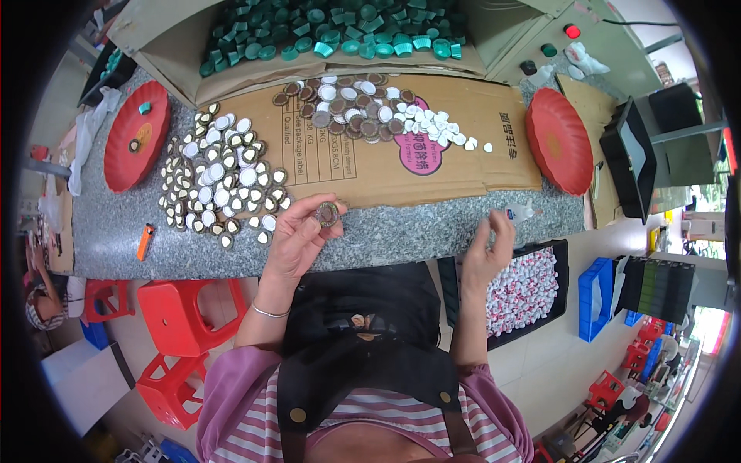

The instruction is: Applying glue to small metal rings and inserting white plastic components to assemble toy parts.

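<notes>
My left hand is closed, with thumb and fingers pinching a round brown disc with a ridged rim, like a small cap, above the table's front edge. My right hand is over the front edge farther right, its fingers bent and thumb apart, and nothing shows in them. Close to its fingertips is a small clear squeeze bottle. Left of my left hand lies a pile of discs with white pieces on them. Brown and white discs and small white pieces lie on the flattened cardboard.
Red fluted trays stand left and right. An orange lighter lies front left. Behind, an open bin holds green fluted cups. Below the table at right sits a black tray of wrapped pieces. Red stools stand at left.
</notes>
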The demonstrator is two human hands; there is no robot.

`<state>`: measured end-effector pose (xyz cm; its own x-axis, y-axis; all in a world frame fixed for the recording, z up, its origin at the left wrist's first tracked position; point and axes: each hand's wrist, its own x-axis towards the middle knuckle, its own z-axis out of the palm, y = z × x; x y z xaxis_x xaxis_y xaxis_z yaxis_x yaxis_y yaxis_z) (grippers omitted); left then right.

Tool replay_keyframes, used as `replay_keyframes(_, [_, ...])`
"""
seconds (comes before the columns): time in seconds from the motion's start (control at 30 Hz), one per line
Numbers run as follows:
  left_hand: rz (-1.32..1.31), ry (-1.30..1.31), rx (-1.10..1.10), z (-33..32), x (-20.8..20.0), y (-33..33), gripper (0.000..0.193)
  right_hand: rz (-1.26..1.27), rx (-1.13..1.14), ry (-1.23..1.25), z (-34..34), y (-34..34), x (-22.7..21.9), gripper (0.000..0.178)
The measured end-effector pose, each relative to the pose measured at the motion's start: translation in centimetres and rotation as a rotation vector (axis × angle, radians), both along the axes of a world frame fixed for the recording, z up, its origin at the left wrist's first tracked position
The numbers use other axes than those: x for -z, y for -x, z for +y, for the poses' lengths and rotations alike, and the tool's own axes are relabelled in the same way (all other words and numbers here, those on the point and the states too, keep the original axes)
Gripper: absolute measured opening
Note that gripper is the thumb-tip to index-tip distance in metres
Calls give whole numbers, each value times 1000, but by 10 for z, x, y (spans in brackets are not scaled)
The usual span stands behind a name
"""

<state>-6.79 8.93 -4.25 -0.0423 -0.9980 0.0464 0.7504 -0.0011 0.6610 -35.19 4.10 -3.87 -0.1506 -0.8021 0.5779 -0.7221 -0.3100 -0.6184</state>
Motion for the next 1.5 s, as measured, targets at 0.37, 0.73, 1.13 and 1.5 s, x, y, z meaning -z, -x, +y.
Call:
replay_keyframes(0.37, [93,44,5,7,0,-12,39,597,-94,-111,-127,5,-6,23])
replay_keyframes(0.73, [103,-4,43,9,-3,-14,35,336,-408,-97,-60,-54,-30,17])
replay_keyframes(1.13, [79,-42,12,15,-4,-2,32,219,-566,-261,-42,-71,-19,16])
replay_keyframes(1.5, [154,-60,59,17,-1,4,34,440,-665,-111,-60,-72,-25,8])
